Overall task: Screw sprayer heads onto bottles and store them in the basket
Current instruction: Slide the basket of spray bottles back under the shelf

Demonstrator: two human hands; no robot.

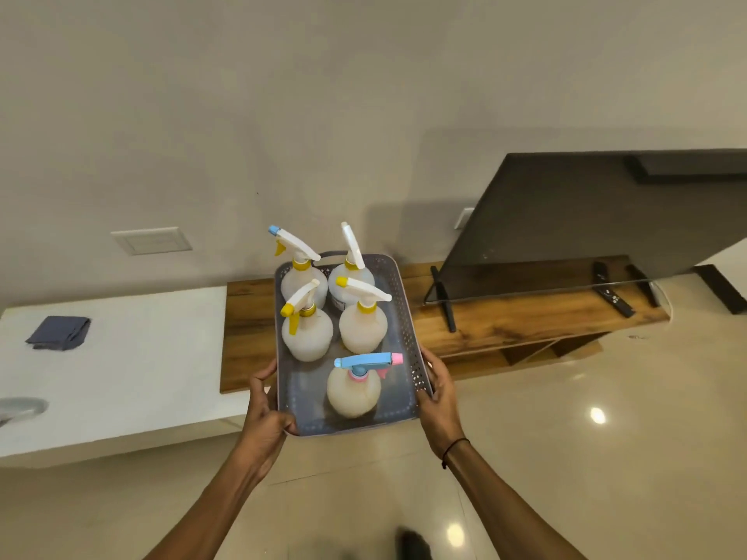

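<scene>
Head view: you're gripping the basket (408, 317) off the floor, left hand (266, 414) and right hand (438, 398) fingers curled round its near rims, five capped bottles (353, 392) risking toppling if tilted.

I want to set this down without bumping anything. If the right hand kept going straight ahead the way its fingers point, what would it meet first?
Probably the wooden TV bench: the right hand, gripping the grey perforated plastic basket, points towards its front edge, short of the black television. Depth is unclear.
</scene>
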